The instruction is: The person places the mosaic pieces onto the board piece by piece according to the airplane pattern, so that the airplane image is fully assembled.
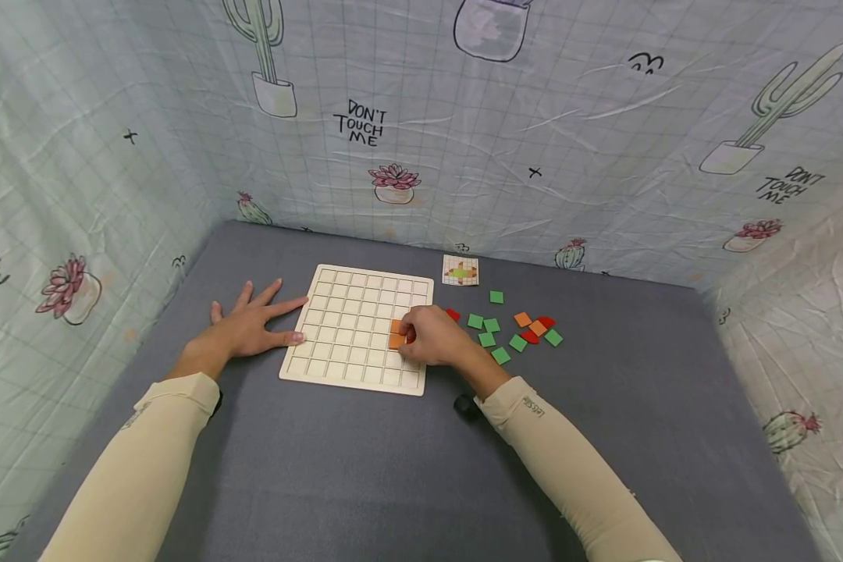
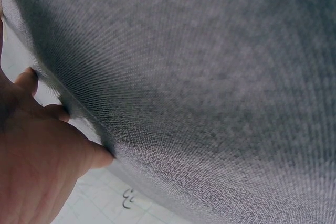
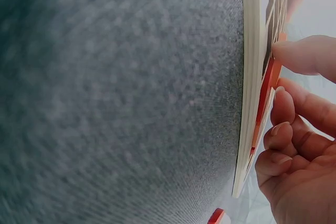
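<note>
A cream board (image 1: 330, 343) marked with a square grid lies on the grey table. My left hand (image 1: 249, 324) is spread flat at its left side, with the index finger and thumb at the board's edge. Over the board's right part, my right hand (image 1: 435, 336) pinches an orange square tile (image 3: 276, 69) between thumb and index finger. Something red (image 3: 265, 85) shows just beneath that tile in the right wrist view. Two orange squares (image 1: 396, 341) are visible beside the fingertips in the head view; the hand hides the cells under it.
Right of the board lie several loose green squares (image 1: 500, 356), orange squares (image 1: 522, 319) and red pieces (image 1: 545, 321). A small pattern card (image 1: 460, 270) sits behind them. Printed cloth (image 1: 428, 117) hangs along the table's back and sides.
</note>
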`<control>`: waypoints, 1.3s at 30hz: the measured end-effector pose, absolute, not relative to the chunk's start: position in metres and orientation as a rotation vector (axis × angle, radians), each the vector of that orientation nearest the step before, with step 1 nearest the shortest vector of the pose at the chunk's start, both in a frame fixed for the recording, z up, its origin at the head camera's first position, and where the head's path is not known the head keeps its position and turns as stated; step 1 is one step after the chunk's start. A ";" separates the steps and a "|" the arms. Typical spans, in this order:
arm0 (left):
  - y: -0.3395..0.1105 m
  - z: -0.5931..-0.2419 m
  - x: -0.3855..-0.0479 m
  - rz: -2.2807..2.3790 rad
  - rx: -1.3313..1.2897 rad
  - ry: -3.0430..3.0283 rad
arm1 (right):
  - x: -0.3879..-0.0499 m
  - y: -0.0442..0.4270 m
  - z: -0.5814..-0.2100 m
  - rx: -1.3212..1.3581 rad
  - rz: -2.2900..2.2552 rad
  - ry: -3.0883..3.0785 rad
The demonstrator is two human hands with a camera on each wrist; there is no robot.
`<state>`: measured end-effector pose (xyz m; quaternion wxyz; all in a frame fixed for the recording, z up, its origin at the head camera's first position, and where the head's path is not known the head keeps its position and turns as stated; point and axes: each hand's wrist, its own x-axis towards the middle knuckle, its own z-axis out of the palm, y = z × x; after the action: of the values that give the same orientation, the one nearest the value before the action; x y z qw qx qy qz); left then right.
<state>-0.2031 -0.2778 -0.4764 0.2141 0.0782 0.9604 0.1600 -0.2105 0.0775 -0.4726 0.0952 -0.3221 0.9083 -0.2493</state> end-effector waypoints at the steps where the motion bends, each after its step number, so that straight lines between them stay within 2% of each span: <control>1: -0.278 -0.476 -0.203 0.444 0.217 2.664 | -0.210 0.077 -0.472 -0.954 -0.735 2.692; 26: -0.278 -0.476 -0.203 0.434 0.221 2.656 | -0.210 0.074 -0.470 -0.886 -0.719 2.699; 39: -0.278 -0.475 -0.204 0.438 0.220 2.647 | -0.220 0.098 -0.473 -0.815 -0.931 2.639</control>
<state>-0.2036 -0.2780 -0.4749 0.2228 0.0796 0.9586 0.1587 -0.2196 0.0977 -0.4729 0.1129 -0.2778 0.8996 -0.3174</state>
